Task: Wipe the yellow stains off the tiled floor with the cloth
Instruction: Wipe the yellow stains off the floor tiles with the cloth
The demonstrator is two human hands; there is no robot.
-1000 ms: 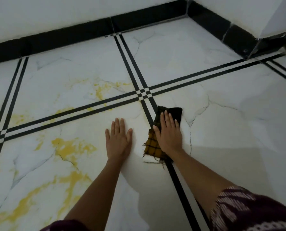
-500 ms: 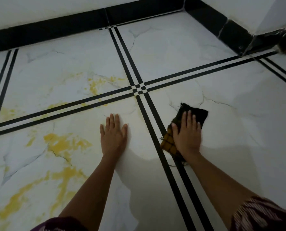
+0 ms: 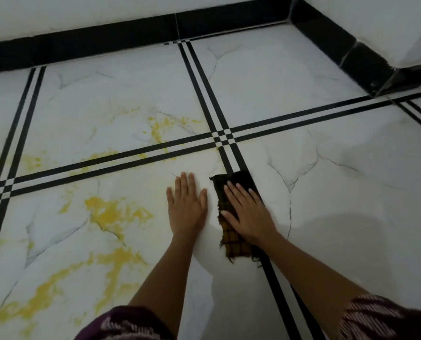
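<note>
My right hand (image 3: 250, 213) presses flat on a dark cloth with a yellow check pattern (image 3: 234, 244), which lies across the black double stripe of the white marble-look tiled floor (image 3: 339, 217). My left hand (image 3: 187, 204) rests flat on the tile just left of the cloth, fingers spread, holding nothing. Yellow stains lie to the left: a blotch (image 3: 113, 212) beside my left hand, a long smear (image 3: 57, 290) toward the lower left, and fainter marks (image 3: 159, 127) on the far tile.
A black skirting (image 3: 130, 38) runs along the white wall at the back and turns down the right side (image 3: 351, 55). Black double stripes (image 3: 106, 160) cross the floor in a grid. Patterned purple sleeves show at the bottom edge.
My right hand has slid the cloth leftward from the right-hand tile back onto the black stripe, close to my left hand. My left hand has stayed planted.
</note>
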